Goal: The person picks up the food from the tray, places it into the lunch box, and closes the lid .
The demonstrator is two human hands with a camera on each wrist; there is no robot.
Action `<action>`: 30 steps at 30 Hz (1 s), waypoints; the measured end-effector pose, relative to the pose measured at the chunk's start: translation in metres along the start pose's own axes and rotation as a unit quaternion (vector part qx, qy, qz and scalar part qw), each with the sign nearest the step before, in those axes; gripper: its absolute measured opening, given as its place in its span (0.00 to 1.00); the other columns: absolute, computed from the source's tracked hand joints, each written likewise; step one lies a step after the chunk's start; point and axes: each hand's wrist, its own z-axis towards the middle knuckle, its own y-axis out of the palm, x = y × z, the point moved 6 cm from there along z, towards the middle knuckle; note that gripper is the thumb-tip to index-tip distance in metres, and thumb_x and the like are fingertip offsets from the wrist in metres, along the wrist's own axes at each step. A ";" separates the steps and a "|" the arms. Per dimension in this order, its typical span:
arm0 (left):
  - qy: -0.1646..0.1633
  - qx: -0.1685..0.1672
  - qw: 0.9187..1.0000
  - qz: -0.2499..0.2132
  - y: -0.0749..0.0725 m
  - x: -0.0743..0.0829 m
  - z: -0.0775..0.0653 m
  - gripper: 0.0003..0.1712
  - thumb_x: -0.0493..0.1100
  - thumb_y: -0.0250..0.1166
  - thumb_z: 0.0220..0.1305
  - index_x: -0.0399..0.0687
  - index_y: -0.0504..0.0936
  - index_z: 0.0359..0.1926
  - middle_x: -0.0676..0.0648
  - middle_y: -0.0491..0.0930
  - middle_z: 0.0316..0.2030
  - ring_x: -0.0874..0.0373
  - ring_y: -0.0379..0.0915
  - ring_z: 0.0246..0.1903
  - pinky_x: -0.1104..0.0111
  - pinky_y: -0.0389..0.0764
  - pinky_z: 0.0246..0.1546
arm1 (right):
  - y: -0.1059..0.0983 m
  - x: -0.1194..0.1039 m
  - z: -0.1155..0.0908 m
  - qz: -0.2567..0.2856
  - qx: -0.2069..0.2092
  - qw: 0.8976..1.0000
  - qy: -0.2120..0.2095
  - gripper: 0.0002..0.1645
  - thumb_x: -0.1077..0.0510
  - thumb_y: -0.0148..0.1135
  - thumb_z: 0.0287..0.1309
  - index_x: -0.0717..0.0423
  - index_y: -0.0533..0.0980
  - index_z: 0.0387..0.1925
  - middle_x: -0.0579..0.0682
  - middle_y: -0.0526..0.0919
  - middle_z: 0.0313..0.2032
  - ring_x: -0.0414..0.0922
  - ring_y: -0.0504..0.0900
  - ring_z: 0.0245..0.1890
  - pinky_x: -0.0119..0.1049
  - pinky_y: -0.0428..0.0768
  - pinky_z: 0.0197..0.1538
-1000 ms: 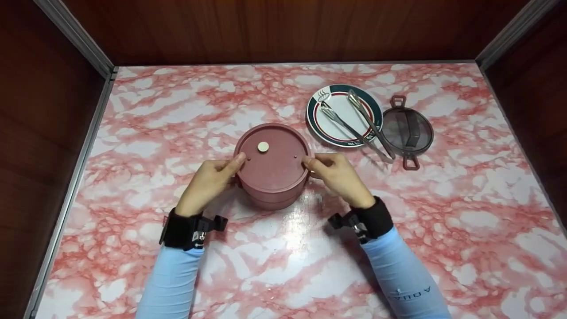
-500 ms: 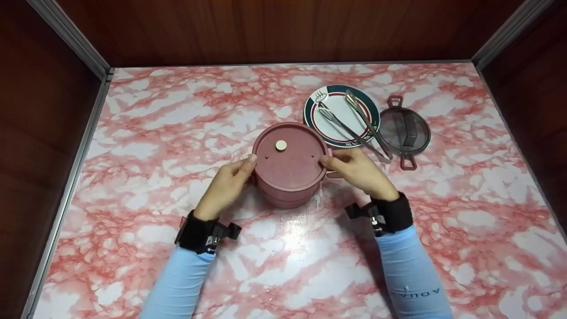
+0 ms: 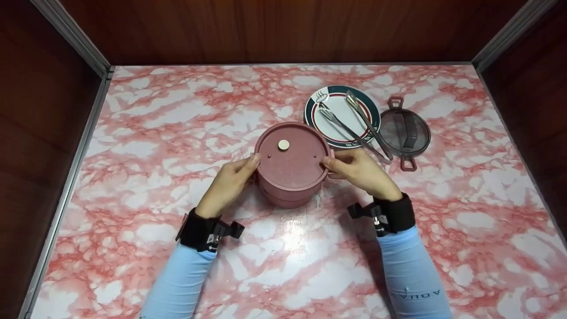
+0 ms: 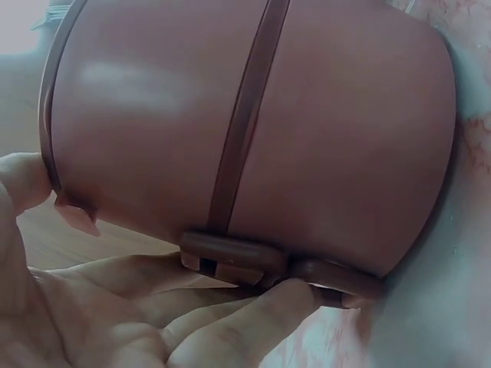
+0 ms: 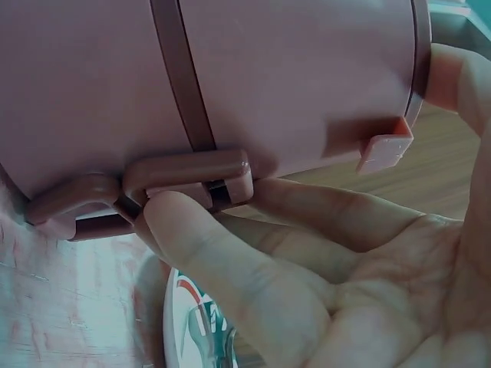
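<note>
A pink lidded, stacked container (image 3: 292, 197) stands upright at mid-table, with a small white knob (image 3: 283, 145) on its flat lid (image 3: 290, 173). My left hand (image 3: 228, 186) holds its left side, thumb at the lid's rim. In the left wrist view, the fingers (image 4: 245, 330) curl under the brown side handles (image 4: 230, 253). On the opposite side my right hand (image 3: 361, 173) grips likewise, its thumb on the lid's edge. The right wrist view shows a fingertip on a brown handle (image 5: 188, 169) and a dark band (image 5: 180, 77) between the stacked parts.
Behind and right of the container lies a white plate (image 3: 336, 126) with a dark green rim. Metal tongs (image 3: 345, 126) rest across it, handles past the rim. Beside the plate is a dark see-through lid or strainer (image 3: 418, 133) with two brown loops. Wood-grain walls surround the marbled table (image 3: 177, 110).
Both hands have shifted to the right with the container, close to the plate. Over the last half second the container has hardly moved. Plate and tongs have stayed put.
</note>
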 end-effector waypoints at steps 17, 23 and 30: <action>-0.019 -0.013 0.999 -0.040 0.000 0.000 0.003 0.26 0.58 0.56 0.73 0.41 0.86 0.48 0.45 0.82 0.48 0.54 0.76 0.49 0.59 0.76 0.54 | -0.001 0.002 -0.001 -0.020 0.003 1.000 -0.006 0.21 0.48 0.61 0.68 0.62 0.84 0.47 0.56 0.86 0.42 0.48 0.85 0.45 0.51 0.82 0.51; 0.014 -0.013 1.000 0.007 0.001 0.002 -0.001 0.31 0.61 0.50 0.75 0.44 0.78 0.64 0.46 0.74 0.63 0.54 0.67 0.64 0.61 0.66 0.65 | -0.001 0.000 -0.002 -0.037 -0.002 0.999 -0.016 0.22 0.45 0.61 0.68 0.59 0.84 0.47 0.54 0.85 0.43 0.47 0.84 0.46 0.50 0.82 0.51; 0.034 -0.027 0.999 0.029 0.001 0.005 -0.003 0.33 0.60 0.48 0.76 0.41 0.72 0.68 0.43 0.69 0.67 0.51 0.62 0.68 0.60 0.62 0.68 | -0.001 -0.003 -0.001 -0.045 -0.005 0.999 -0.028 0.21 0.44 0.61 0.67 0.56 0.85 0.46 0.53 0.86 0.41 0.47 0.84 0.45 0.48 0.83 0.49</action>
